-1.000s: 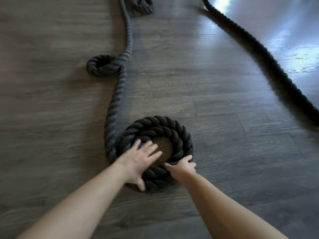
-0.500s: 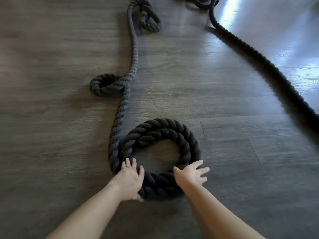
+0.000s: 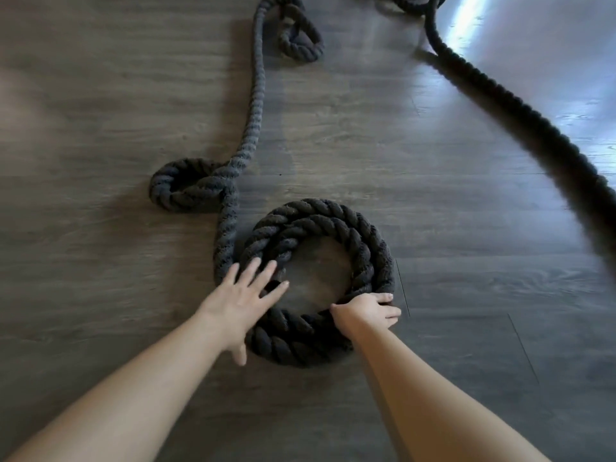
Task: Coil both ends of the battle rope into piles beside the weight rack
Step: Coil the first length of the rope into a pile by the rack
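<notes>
A thick black battle rope lies on the floor. Its near end forms a round coil (image 3: pixel 363 248) of about two turns in the middle of the view. My left hand (image 3: pixel 245 295) rests flat on the coil's left side with the fingers spread. My right hand (image 3: pixel 365 311) grips the coil's lower right edge, fingers curled over the rope. From the coil the rope (image 3: pixel 255 105) runs up and away past a small twisted loop (image 3: pixel 186 186) and a second loop (image 3: pixel 300 38). The rope's other length (image 3: pixel 520 118) crosses the right side diagonally.
The floor is dark grey wood-look planks (image 3: pixel 466 311), with a bright window glare (image 3: pixel 473 18) at the top right. More rope is bunched at the top edge (image 3: pixel 413 0). No weight rack shows in this view.
My left hand has gone from the coil's outer left edge onto its top, fingers spread. My right hand has curled onto the coil's lower right edge. The view has tilted up slightly.
</notes>
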Tool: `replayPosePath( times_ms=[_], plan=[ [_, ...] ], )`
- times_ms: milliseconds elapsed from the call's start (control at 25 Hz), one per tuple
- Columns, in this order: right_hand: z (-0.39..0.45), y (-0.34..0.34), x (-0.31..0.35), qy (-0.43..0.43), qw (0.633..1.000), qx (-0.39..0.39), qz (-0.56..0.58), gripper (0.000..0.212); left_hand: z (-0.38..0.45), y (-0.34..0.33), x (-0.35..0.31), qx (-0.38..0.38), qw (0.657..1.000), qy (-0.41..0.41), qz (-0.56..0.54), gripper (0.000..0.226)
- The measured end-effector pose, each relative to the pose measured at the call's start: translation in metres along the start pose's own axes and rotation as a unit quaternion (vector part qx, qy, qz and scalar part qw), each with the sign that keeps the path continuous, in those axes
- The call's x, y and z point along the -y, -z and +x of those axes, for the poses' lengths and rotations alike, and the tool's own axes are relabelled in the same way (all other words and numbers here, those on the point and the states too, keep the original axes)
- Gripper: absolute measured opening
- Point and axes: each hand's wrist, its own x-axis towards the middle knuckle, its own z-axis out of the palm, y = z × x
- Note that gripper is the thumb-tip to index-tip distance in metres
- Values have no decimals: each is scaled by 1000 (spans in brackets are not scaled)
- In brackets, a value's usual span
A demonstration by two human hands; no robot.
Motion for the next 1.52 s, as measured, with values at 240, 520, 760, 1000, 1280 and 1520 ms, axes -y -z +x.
replayPosePath(
  times_ms=[240, 520, 760, 1000, 1280, 1520],
  plan=[
    [74, 53, 74, 60, 983, 35, -170, 112, 57, 17, -16, 39, 995, 73, -58, 119],
    [96, 69, 123, 61, 986, 91, -127, 128, 151, 110, -57, 85, 944, 197, -251, 119],
    [111, 60, 155, 41, 976, 59, -207, 126, 136, 114, 63, 138, 986, 9, -91, 130],
    [142, 71, 208, 113, 941, 60, -312, 117, 178, 116, 159, 140, 979, -79, 128, 146],
    [174, 77, 239, 181, 916, 103, -343, 117, 228, 101, 185, 65, 986, -103, 112, 159],
    [172, 69, 261, 213, 942, 12, -259, 94, 236, 104, 186, 67, 994, -54, 67, 152]
  ],
)
